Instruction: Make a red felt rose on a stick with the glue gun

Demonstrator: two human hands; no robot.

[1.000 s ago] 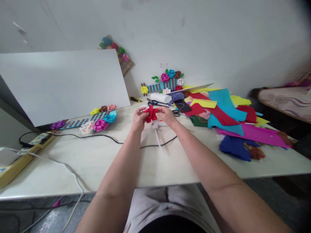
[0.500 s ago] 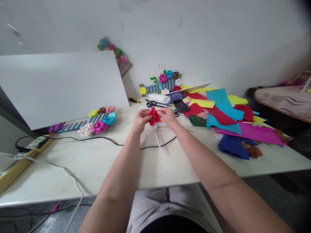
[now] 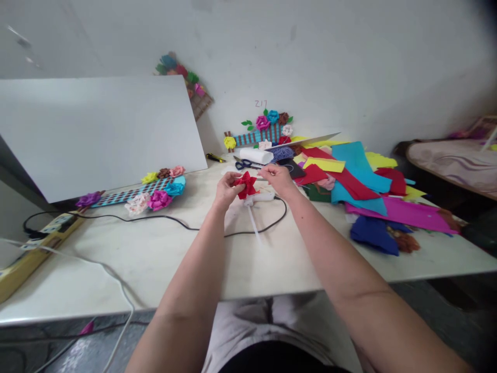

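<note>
While the left hand (image 3: 227, 191) pinches the red flower (image 3: 247, 185), held up over the surface (image 3: 186, 269), the right hand (image 3: 280, 180) is at the flower's three o'clock, apart from it; its finger tips look close together, but I cannot tell if they hold anything; the glue gun (image 3: 264, 197) lies at four o'clock, just by the flower; the scissors (image 3: 243, 164) are near at twelve o'clock; farther off, bright paper (image 3: 359, 167) lies at three o'clock.

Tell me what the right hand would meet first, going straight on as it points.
Probably the red flower held in the left hand, as the right hand points leftward; depth is unclear, so it might pass beyond it toward the scissors.
</note>
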